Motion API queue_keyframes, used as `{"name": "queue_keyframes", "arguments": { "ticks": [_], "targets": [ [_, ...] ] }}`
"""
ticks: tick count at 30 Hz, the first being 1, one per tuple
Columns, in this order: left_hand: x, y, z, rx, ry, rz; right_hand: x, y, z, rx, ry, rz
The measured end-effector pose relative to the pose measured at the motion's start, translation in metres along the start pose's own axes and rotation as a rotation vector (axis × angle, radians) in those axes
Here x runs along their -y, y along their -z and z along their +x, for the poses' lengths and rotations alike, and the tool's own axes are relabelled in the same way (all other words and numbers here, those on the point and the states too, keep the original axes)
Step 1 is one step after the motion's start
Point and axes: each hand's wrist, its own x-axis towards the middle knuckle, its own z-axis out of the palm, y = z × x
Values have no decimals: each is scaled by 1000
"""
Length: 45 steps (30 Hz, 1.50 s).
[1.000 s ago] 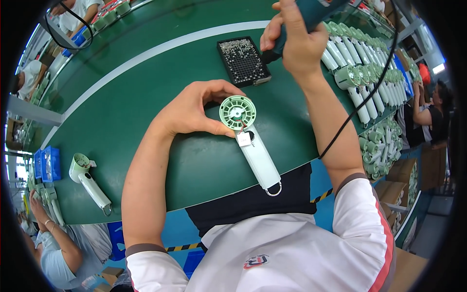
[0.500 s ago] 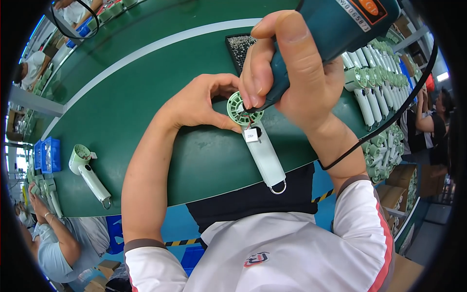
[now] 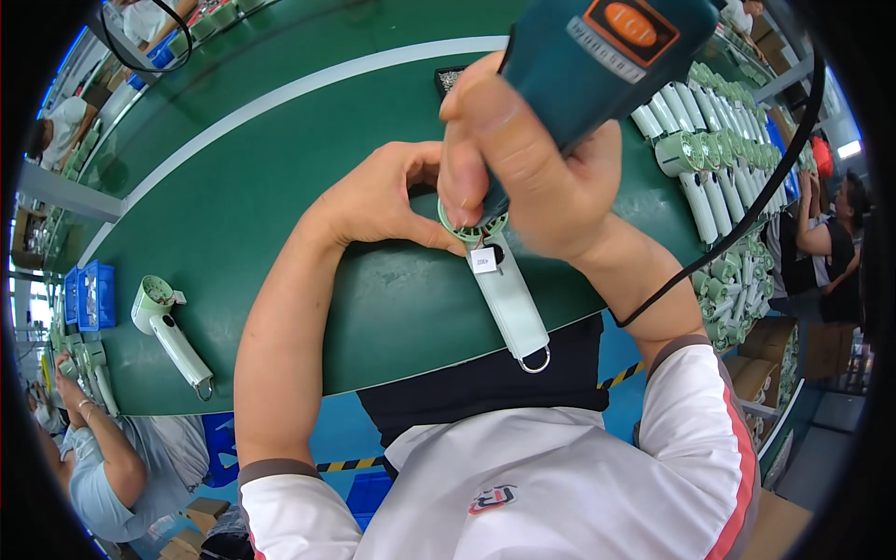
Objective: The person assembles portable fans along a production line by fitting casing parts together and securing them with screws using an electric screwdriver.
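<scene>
A pale green handheld fan (image 3: pixel 511 308) lies on the green table with its metal loop toward me and over the near edge. My left hand (image 3: pixel 373 201) is closed round its round head from the left. A white connector (image 3: pixel 483 260) on thin wires rests on the upper handle. My right hand (image 3: pixel 546 182), somewhat blurred, grips a dark teal electric screwdriver (image 3: pixel 583 79) above the fan head. Its lower end reaches down into the slotted head; the tip is hidden behind my fingers. Another fan (image 3: pixel 177 345) lies apart on the left.
Rows of similar fans (image 3: pixel 705 159) are stacked at the right. Beyond my right hand sits a black tray of small metal parts (image 3: pixel 450 82), mostly covered. The screwdriver's black cord (image 3: pixel 728 245) loops past my right forearm. Blue bins (image 3: pixel 95 297) stand far left; other people work on both sides.
My right hand and the screwdriver have moved left and stand more upright over the fan head, now covering more of the head and the tray. My left hand and the fan have barely moved.
</scene>
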Motion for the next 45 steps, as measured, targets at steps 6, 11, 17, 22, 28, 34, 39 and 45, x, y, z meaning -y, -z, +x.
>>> {"name": "queue_keyframes", "arguments": {
  "ticks": [6,11,17,22,28,34,39,45],
  "targets": [
    [-14,1,-6,-139,28,42,1,-15,-5,-26,-112,-45],
    [1,-11,-2,-315,-31,-134,-13,-17,-1,25,88,-112],
    [11,0,-2,-224,-121,-72,2,-8,-2,58,-97,9],
    [6,-2,5,16,19,-130,14,47,23,-112,159,129],
    [7,-3,6,13,1,-130,-39,85,19,-460,-30,31],
    [8,-1,5,12,10,-111,-48,73,24,-567,-175,-12],
    [8,-4,6,-1,-1,-139,-49,73,24,-577,-174,-39],
    [8,-3,6,6,-3,-133,-57,82,20,-501,-132,-80]
  ]
}}
